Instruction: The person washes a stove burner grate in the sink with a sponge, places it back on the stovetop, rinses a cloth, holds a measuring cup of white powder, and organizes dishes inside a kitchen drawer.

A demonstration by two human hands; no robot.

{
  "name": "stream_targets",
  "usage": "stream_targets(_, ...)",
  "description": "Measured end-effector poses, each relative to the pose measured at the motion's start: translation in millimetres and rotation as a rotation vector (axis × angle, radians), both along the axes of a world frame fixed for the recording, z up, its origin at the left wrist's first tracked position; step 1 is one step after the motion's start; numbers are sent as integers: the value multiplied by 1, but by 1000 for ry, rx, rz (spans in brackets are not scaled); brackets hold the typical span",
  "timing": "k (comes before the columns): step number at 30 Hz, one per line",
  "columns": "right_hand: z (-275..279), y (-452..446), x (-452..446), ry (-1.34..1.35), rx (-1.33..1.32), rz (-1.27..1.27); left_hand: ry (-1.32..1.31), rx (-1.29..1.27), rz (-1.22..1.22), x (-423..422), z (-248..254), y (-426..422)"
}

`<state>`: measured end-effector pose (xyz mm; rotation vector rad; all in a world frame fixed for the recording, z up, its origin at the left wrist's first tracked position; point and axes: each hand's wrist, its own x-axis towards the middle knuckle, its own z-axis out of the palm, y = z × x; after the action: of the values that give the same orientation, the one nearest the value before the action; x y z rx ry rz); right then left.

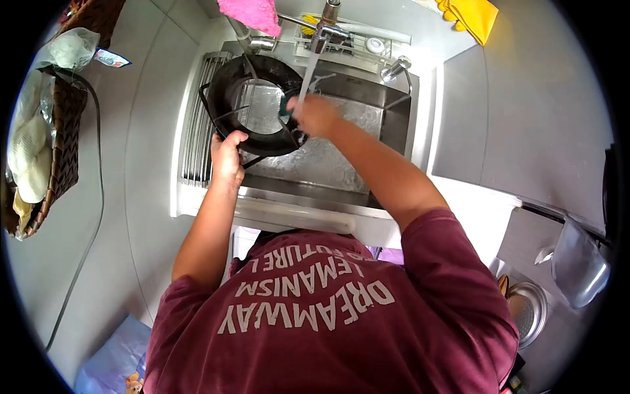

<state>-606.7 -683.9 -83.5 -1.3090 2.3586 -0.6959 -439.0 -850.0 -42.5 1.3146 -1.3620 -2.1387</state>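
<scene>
A black round stove grate [224, 92], a ring with inward prongs and legs, is held tilted over the left part of the steel sink [398, 131]. My left hand [228, 156] grips its lower left edge, thumb on top. At the ring's right side, my right hand [318, 117] is closed on a dark green scouring pad [285, 106] and blurred by motion. Water [310, 72] runs from the faucet [321, 36] down by my right fingers. The pad is mostly hidden by the hand.
A slatted steel rack [205, 118] lies along the sink's left side. Behind the faucet stands a white wire caddy [357, 52]. A pink cloth [252, 14] hangs at the top, yellow gloves [474, 16] lie top right, and a woven basket [69, 131] is far left.
</scene>
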Motion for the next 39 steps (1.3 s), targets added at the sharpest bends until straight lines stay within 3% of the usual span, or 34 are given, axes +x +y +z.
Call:
stream_targets(3, -19, 13, 1, -141, -121, 186, 37, 14, 1, 2, -7, 1)
stream_targets(7, -26, 20, 3, 117, -82, -158, -48, 55, -11, -3, -15, 11)
stream_targets(11, -17, 36, 26, -272, -45, -156, -20, -19, -33, -9, -13, 33)
stream_targets(12, -2, 40, 28, -219, -117, -326, -84, 68, -41, -8, -27, 31)
stream_targets(16, 27, 28, 49, -97, -306, -274, -140, 230, -52, -26, -37, 49)
stream_targets(20, 10, 3, 35, -394, -168, -216, -134, 140, -103, -40, -35, 62)
stream_targets(24, 5, 26, 32, -607, -202, -200, -128, 92, -89, -41, -21, 73)
stream_targets(27, -14, 29, 28, -863, -315, -348, -47, 274, -35, -50, -2, 72)
stream_targets(32, -26, 27, 51, -1329, -726, -622, 9, 382, -119, -66, 10, 68)
stream_targets(35, -40, 42, 67, -1539, -587, -532, -40, 421, -201, -65, 10, 63)
stream_targets(36, -37, 45, 70, -1540, -435, -495, -60, 430, -185, -66, 17, 64)
stream_targets(39, -25, 29, 54, -1426, -723, -459, 48, 480, -163, -65, 14, 54)
